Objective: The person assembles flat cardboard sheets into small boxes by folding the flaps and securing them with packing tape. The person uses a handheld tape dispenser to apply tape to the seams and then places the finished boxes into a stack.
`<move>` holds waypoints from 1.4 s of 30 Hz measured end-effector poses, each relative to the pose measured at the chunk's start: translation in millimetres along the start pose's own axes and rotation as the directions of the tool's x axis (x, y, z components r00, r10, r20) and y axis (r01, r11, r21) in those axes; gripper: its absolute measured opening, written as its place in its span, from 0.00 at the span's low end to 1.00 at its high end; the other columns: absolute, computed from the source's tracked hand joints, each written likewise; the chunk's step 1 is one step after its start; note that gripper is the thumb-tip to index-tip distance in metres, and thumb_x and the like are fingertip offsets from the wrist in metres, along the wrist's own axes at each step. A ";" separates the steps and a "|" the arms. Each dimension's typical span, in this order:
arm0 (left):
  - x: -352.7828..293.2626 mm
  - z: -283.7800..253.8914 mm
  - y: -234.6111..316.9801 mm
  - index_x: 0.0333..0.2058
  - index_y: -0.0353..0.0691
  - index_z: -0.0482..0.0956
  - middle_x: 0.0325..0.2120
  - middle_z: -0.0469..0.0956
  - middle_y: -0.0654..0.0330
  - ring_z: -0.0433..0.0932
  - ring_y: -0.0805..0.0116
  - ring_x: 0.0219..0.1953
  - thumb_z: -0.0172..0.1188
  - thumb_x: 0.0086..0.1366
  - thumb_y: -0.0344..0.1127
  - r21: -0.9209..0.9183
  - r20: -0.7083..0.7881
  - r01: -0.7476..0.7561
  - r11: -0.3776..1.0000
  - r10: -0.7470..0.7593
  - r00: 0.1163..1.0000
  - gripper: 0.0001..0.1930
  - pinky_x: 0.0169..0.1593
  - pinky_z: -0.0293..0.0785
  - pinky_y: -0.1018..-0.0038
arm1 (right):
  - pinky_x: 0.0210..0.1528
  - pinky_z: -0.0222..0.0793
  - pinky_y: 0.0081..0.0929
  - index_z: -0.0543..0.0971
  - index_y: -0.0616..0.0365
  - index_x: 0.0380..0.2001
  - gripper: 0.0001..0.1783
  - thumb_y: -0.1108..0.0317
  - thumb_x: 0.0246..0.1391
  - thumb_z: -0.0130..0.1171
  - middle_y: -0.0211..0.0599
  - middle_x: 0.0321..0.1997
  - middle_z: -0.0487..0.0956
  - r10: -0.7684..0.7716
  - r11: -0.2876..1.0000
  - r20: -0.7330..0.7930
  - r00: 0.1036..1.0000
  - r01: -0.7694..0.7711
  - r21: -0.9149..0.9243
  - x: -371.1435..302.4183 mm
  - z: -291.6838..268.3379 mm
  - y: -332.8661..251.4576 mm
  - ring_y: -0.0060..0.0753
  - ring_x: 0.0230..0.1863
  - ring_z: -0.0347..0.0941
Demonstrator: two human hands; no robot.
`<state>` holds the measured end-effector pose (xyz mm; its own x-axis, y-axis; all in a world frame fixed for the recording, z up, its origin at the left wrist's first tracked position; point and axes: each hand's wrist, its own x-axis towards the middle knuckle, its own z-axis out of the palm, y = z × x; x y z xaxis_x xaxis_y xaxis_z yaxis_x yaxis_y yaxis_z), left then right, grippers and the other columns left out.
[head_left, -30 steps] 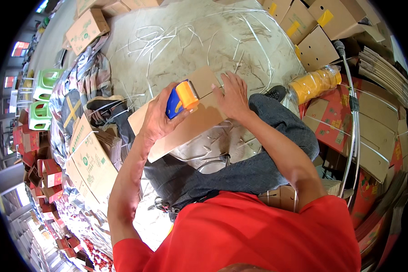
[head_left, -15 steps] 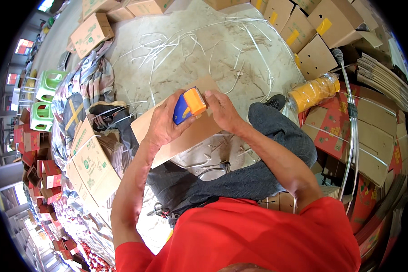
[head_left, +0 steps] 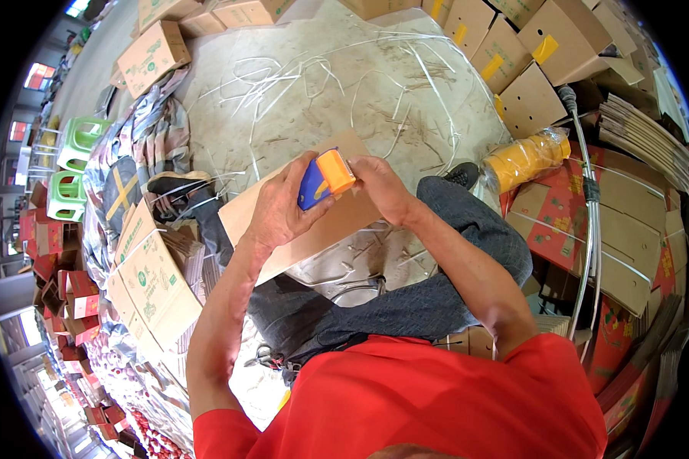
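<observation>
A blue and orange tape dispenser point(head_left: 312, 186) is gripped in my left hand point(head_left: 282, 210), the thumb along its lower side and the fingers over the top. At its orange end, my right hand point(head_left: 385, 193) has thumb and fingers pinched together by the cutting edge. Whatever lies between those fingertips is too small to make out. Beneath both hands a plain brown cardboard box point(head_left: 246, 222) rests slanted between my legs, its top partly covered by the left hand and the dispenser.
Loose white strapping point(head_left: 283, 80) litters the floor ahead. To the right lie wrapped yellow tape rolls point(head_left: 527, 162), flattened red and brown cartons point(head_left: 624, 214) and a metal pole point(head_left: 592, 195). Folded cartons point(head_left: 157, 279) are stacked at my left; green plastic stools point(head_left: 69, 196) stand farther off.
The dispenser has shifted slightly to the right and turned a little in my left hand. My right fingers have drawn closer together at its end.
</observation>
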<state>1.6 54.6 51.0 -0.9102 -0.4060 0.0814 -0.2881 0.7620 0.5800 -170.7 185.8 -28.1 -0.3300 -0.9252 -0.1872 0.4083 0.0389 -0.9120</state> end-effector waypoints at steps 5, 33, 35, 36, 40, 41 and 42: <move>3.7 2.6 0.8 0.68 0.37 0.64 0.50 0.80 0.38 0.83 0.36 0.47 0.75 0.60 0.44 0.030 -0.012 -0.042 0.999 0.042 0.999 0.42 0.49 0.81 0.53 | 0.37 0.64 0.20 0.83 0.62 0.36 0.19 0.60 0.76 0.50 0.18 0.29 0.74 -0.003 0.950 -0.065 0.998 -0.018 -0.312 3.1 -9.7 -4.9 0.12 0.34 0.66; 0.8 -27.0 3.9 0.73 0.62 0.66 0.35 0.78 0.49 0.82 0.48 0.31 0.71 0.62 0.43 0.400 0.326 -0.182 0.898 0.046 0.944 0.41 0.37 0.80 0.57 | 0.37 0.55 0.25 0.70 0.52 0.25 0.23 0.50 0.74 0.51 0.20 0.25 0.63 0.053 0.910 -0.301 0.952 -0.170 -0.378 19.2 -188.3 25.3 0.20 0.30 0.56; 3.4 -25.5 5.3 0.73 0.62 0.65 0.35 0.78 0.49 0.82 0.49 0.31 0.71 0.62 0.43 0.413 0.346 -0.181 0.892 0.030 0.938 0.41 0.38 0.80 0.57 | 0.37 0.55 0.25 0.70 0.52 0.25 0.23 0.50 0.74 0.51 0.20 0.25 0.63 0.042 0.926 -0.328 0.944 -0.161 -0.342 19.5 -184.7 34.6 0.20 0.30 0.56; 4.6 -24.3 5.3 0.73 0.61 0.65 0.35 0.78 0.49 0.82 0.49 0.31 0.70 0.62 0.43 0.420 0.350 -0.184 0.889 0.029 0.936 0.41 0.38 0.80 0.57 | 0.38 0.55 0.25 0.70 0.52 0.25 0.23 0.50 0.74 0.51 0.20 0.24 0.63 0.037 0.933 -0.344 0.938 -0.156 -0.325 19.2 -185.2 39.9 0.20 0.30 0.56; 8.2 -22.1 5.6 0.72 0.60 0.67 0.35 0.78 0.49 0.82 0.49 0.31 0.70 0.61 0.43 0.447 0.354 -0.198 0.872 0.031 0.935 0.40 0.37 0.80 0.57 | 0.36 0.55 0.25 0.69 0.51 0.25 0.23 0.51 0.75 0.50 0.20 0.24 0.63 0.086 0.925 -0.307 0.948 -0.191 -0.329 24.4 -192.8 59.1 0.20 0.29 0.56; 10.0 -22.3 7.4 0.72 0.59 0.67 0.35 0.78 0.49 0.83 0.49 0.31 0.70 0.61 0.43 0.454 0.352 -0.206 0.867 0.037 0.935 0.39 0.37 0.80 0.57 | 0.36 0.55 0.26 0.69 0.51 0.25 0.23 0.51 0.75 0.50 0.20 0.24 0.63 0.085 0.924 -0.299 0.951 -0.188 -0.334 25.4 -197.2 71.0 0.20 0.29 0.56; 12.7 -21.9 9.9 0.71 0.59 0.68 0.34 0.79 0.49 0.83 0.49 0.31 0.70 0.61 0.43 0.468 0.359 -0.206 0.860 0.028 0.933 0.38 0.36 0.80 0.57 | 0.35 0.55 0.26 0.69 0.51 0.25 0.23 0.51 0.75 0.50 0.20 0.24 0.63 0.083 0.922 -0.288 0.954 -0.183 -0.341 27.5 -200.0 81.0 0.20 0.28 0.56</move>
<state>-6.3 46.0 75.5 -0.9640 -0.1762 -0.1989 -0.1993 0.9746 0.1026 -317.0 239.0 -180.1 -0.5257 -0.7710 -0.3595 0.1465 0.3342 -0.9310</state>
